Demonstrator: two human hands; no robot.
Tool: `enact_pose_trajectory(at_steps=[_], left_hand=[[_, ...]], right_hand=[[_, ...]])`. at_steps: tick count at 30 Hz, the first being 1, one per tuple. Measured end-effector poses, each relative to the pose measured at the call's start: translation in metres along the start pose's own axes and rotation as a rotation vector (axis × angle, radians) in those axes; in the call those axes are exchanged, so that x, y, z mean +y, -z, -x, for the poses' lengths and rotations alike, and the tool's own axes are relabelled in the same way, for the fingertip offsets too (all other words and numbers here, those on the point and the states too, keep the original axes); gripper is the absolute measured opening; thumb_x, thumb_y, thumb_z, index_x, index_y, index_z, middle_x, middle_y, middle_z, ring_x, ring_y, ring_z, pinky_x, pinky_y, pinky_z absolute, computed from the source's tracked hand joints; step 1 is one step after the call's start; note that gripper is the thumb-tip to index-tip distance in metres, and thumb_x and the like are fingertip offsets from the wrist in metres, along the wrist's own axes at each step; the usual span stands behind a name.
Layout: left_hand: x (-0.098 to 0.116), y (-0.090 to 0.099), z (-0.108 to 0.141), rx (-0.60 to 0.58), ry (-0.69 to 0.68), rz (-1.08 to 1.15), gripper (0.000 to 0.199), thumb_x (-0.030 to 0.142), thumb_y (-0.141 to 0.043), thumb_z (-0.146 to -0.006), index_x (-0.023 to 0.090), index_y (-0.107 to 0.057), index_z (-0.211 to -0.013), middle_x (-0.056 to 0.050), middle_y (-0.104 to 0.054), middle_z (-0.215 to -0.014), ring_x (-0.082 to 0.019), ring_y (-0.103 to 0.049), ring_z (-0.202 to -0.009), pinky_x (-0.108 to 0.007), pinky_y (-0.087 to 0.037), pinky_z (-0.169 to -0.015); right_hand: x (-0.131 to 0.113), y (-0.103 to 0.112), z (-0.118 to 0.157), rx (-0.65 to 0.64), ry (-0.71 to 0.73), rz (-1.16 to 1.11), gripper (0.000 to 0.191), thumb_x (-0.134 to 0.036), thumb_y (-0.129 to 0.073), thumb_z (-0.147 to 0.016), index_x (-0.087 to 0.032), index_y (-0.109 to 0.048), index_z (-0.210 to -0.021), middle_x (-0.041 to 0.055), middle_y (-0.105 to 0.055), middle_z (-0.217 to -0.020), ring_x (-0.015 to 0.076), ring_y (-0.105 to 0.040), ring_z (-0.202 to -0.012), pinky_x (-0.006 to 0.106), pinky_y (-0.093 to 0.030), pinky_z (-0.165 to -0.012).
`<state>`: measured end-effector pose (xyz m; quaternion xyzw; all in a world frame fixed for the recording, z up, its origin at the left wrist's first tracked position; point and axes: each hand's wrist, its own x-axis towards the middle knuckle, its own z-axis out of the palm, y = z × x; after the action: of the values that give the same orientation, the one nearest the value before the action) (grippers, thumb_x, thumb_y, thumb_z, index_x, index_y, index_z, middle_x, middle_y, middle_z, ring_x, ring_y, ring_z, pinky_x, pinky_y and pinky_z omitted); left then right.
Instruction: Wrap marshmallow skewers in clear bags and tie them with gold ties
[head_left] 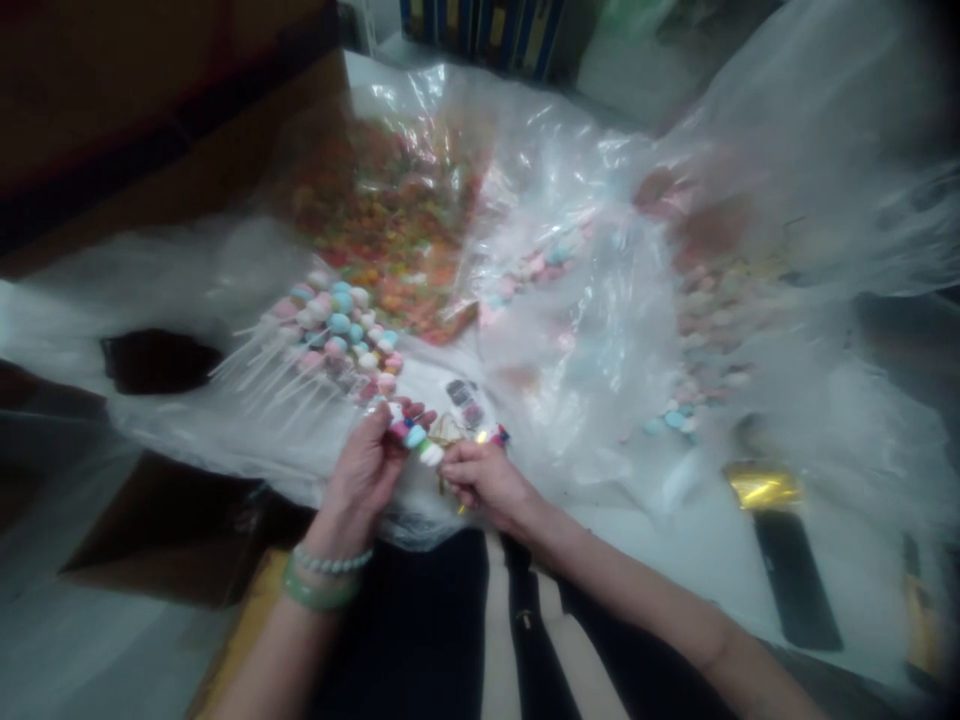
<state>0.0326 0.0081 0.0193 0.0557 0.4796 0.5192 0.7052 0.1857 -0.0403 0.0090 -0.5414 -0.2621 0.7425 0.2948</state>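
My left grip (371, 465): pinching a multicoloured row of rounded pieces (415, 436) above the white counter (667, 560) — seemingly unfinished | my right grip (484, 480): fingers pressed together at its white end, hold unclear | beyond: pink-blue-white balls on white sticks (340, 325), likely done | farther: loose pastel pieces (679, 416) in clear plastic (600, 400) — likely left

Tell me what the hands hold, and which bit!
The left hand holds a colourful row of sweets by its far end; the right hand is beside the white end, grip unclear.
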Motion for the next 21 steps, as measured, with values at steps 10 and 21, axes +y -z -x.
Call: enact_pose_trajectory(at_steps=[10,21], left_hand=[[-0.006,0.000,-0.002,0.097,0.038,-0.016,0.019,0.029,-0.063,-0.093,0.012,-0.067,-0.085,-0.010,-0.073,-0.082,-0.022,-0.073,-0.076,-0.040,-0.062,-0.081],[-0.002,-0.006,0.002,0.041,0.031,-0.025,0.023,0.027,-0.055,-0.097,0.013,-0.066,-0.083,-0.009,-0.072,-0.078,-0.019,-0.071,-0.069,-0.033,-0.061,-0.071]], right_hand=[[-0.001,0.003,0.014,0.253,0.675,1.001,0.015,-0.016,-0.052,-0.088,-0.020,-0.062,-0.077,0.0051,-0.065,-0.081,0.0174,-0.055,-0.077,0.028,-0.039,-0.074],[-0.008,0.007,-0.007,-0.107,-0.039,-0.140,0.009,-0.018,-0.062,-0.078,-0.019,-0.054,-0.075,-0.0078,-0.042,-0.053,0.0059,-0.028,-0.042,0.019,-0.019,-0.043]])
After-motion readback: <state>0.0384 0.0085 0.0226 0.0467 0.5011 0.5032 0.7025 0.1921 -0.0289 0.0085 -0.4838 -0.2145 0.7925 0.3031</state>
